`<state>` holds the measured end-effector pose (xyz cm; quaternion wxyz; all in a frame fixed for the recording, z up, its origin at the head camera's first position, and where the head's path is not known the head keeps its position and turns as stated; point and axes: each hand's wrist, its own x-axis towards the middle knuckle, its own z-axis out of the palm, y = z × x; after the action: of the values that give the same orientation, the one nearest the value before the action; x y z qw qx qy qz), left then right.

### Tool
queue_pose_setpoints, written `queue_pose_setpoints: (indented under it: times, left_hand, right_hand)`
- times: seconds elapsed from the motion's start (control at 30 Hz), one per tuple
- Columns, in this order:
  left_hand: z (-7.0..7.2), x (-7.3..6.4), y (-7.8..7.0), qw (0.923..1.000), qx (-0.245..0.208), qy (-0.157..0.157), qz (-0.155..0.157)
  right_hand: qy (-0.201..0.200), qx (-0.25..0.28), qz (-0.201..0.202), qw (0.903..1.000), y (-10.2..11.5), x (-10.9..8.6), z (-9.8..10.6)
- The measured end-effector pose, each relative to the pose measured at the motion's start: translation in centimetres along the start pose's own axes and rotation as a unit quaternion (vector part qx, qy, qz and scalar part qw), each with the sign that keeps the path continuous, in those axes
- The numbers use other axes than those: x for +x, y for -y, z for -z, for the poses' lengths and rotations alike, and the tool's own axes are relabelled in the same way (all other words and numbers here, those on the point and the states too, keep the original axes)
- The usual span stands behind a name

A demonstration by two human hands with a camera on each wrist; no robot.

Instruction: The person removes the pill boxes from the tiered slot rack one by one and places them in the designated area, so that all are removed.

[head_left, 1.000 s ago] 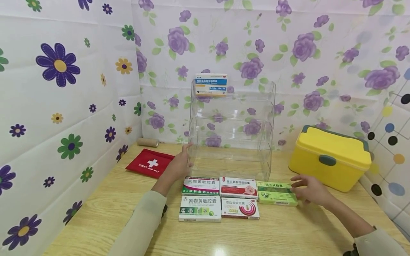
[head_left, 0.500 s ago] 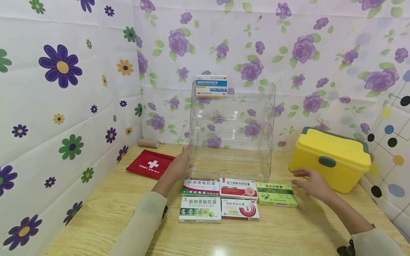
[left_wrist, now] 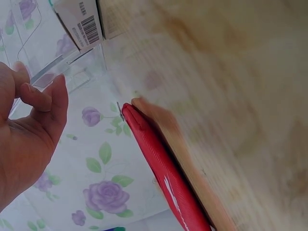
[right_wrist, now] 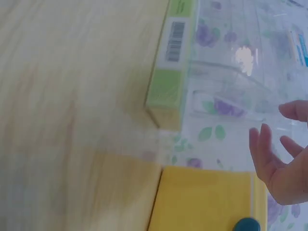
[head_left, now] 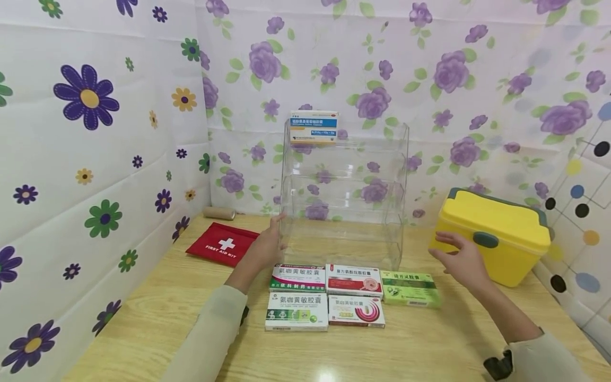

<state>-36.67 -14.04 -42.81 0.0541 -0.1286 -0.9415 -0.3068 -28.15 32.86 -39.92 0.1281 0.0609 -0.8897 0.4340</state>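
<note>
My left hand (head_left: 264,247) rests at the left side of a clear tiered display rack (head_left: 343,231), fingers relaxed by its edge. The left wrist view shows the hand (left_wrist: 33,110) next to the clear plastic. My right hand (head_left: 465,261), its fingers loosely bent and holding nothing, hovers above the table right of a green medicine box (head_left: 410,289). To that box's left lie a red-and-white medicine box (head_left: 354,280), a green-and-magenta one (head_left: 298,278), a white-and-green one (head_left: 297,312) and a smaller pink-ringed one (head_left: 356,311). A blue-and-white medicine box (head_left: 313,127) stands on the rack's top tier, left.
A yellow storage box (head_left: 491,228) with a dark green latch stands at the right, behind my right hand. Beside my left forearm lies a red first aid pouch (head_left: 223,244). A brown cardboard-coloured roll (head_left: 219,213) lies at the back left, by the flowered wall covering.
My right hand has left the green medicine box and risen up and away toward the yellow storage box. The left hand stays at the rack, and the boxes lie where they were.
</note>
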Motion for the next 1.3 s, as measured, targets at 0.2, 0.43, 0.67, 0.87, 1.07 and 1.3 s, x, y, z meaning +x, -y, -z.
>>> queue_pose_setpoints:
  times: [0.2,0.43,0.67,0.87,1.07,1.3]
  left_hand:
    - [0.1,0.2,0.1,0.9999,0.004,0.001,-0.013]
    - [0.4,0.0,0.1,0.9998,0.014,-0.008,-0.009]
    - [-0.2,-0.1,0.3,0.9998,0.008,0.012,-0.012]
    - [0.1,-0.2,0.3,0.9995,0.016,-0.014,-0.025]
    - [0.4,-0.2,0.1,0.9997,0.013,-0.005,-0.021]
    - [0.2,-0.1,0.2,0.9997,0.014,-0.002,-0.019]
  right_hand:
    - [-0.063,0.024,0.024,0.9974,1.8,0.6,-0.8]
    - [-0.102,0.064,0.021,0.9925,3.6,2.0,-2.0]
    - [-0.126,0.106,0.012,0.9863,5.4,3.0,-2.8]
    - [-0.148,0.127,0.032,0.9802,7.9,4.6,-3.6]
    - [-0.171,0.177,0.027,0.9688,10.3,6.4,-4.6]
    - [-0.183,0.22,0.033,0.9577,12.8,8.4,-5.3]
